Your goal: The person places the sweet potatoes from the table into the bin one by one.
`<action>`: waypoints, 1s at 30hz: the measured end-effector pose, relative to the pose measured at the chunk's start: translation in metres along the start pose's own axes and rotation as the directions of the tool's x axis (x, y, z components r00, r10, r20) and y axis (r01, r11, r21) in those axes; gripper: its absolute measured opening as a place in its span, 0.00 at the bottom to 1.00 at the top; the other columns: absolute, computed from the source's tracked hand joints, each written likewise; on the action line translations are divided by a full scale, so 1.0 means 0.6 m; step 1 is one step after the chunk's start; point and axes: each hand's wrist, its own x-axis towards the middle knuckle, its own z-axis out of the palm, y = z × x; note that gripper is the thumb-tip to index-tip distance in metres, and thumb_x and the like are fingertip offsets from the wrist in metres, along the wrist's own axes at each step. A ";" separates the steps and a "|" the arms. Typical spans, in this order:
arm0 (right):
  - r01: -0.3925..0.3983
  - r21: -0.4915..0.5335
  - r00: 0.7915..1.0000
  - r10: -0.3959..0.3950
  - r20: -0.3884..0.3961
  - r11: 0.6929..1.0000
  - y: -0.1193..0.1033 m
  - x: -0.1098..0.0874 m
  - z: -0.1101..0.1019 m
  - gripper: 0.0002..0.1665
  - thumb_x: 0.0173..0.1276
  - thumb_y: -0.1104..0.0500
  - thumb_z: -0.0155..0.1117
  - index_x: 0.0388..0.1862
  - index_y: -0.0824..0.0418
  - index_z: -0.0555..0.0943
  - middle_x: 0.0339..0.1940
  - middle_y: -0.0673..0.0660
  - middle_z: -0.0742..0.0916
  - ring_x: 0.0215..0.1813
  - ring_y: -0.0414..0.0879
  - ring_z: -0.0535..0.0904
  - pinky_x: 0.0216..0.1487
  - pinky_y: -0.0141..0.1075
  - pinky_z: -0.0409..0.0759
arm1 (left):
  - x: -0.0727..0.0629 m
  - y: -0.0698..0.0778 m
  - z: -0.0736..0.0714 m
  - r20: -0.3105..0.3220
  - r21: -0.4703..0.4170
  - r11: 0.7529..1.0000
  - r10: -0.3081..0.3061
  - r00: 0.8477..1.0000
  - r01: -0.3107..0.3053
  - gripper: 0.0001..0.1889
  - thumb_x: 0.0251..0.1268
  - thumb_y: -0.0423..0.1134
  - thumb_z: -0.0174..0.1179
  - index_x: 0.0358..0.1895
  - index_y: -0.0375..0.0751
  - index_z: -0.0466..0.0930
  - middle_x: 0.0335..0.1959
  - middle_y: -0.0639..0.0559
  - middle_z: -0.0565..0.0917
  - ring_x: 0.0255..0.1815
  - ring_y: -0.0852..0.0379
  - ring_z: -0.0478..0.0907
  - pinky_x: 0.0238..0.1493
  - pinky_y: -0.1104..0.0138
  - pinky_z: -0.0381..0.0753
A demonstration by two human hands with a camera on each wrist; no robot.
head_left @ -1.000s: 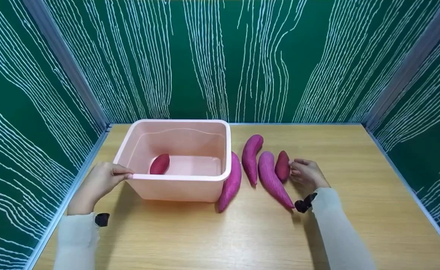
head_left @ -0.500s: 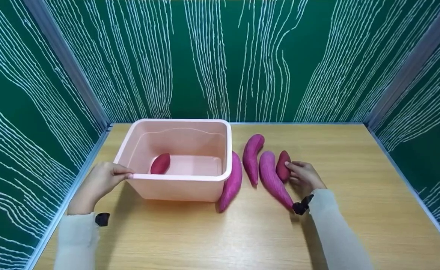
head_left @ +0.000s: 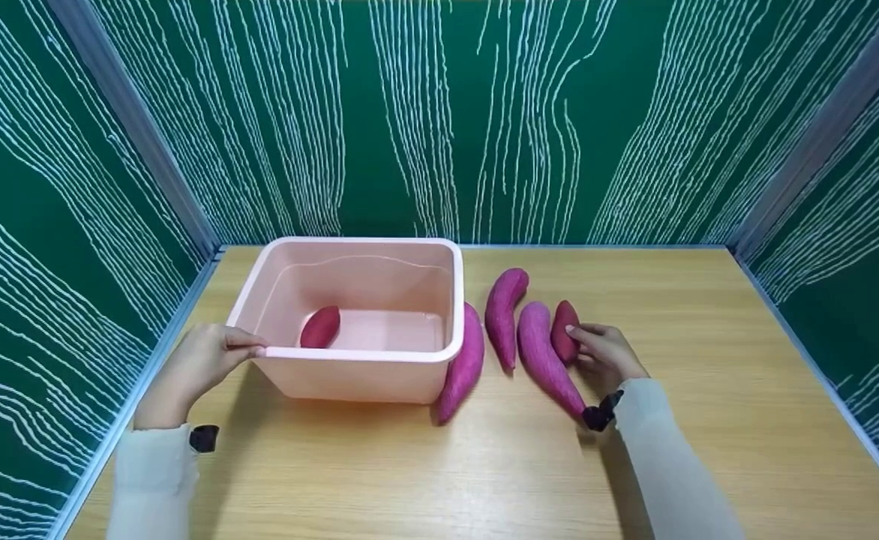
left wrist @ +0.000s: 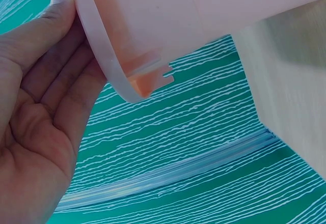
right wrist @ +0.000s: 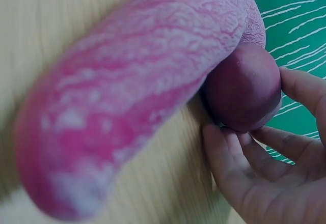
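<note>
Against green walls (head_left: 631, 90), the right hand (head_left: 608, 352) newly pinches a red tuber (head_left: 562, 331), likely secured, left hand (head_left: 198, 364) gripping the bin (head_left: 357, 379).

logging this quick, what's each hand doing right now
Left hand: closed on the pink bin's rim, at its near left corner.
Right hand: closed on the small dark red sweet potato outside the bin.

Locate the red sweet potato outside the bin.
Head view, right of centre: the red sweet potato is pinched by the right hand, just right of the rightmost long pink one.
</note>
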 end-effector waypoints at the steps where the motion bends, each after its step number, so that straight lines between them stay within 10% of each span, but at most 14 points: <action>1: 0.001 0.001 1.000 -0.001 0.000 1.000 -0.001 -0.002 0.001 0.46 0.69 0.49 0.60 0.75 0.70 0.53 0.46 0.50 0.79 0.41 0.36 0.79 0.50 0.30 0.81 | 0.000 0.001 0.000 0.003 -0.001 1.000 -0.002 1.000 0.002 0.11 0.61 0.34 0.64 0.46 0.37 0.86 0.45 0.38 0.86 0.49 0.37 0.82 0.54 0.48 0.79; 30: -0.001 0.025 1.000 0.001 -0.016 1.000 0.001 -0.008 0.005 0.44 0.70 0.51 0.60 0.75 0.69 0.54 0.50 0.56 0.77 0.44 0.41 0.76 0.49 0.33 0.83 | 0.001 -0.001 0.001 -0.013 0.015 1.000 0.016 1.000 -0.016 0.11 0.61 0.34 0.64 0.45 0.39 0.87 0.45 0.38 0.86 0.49 0.37 0.82 0.52 0.48 0.80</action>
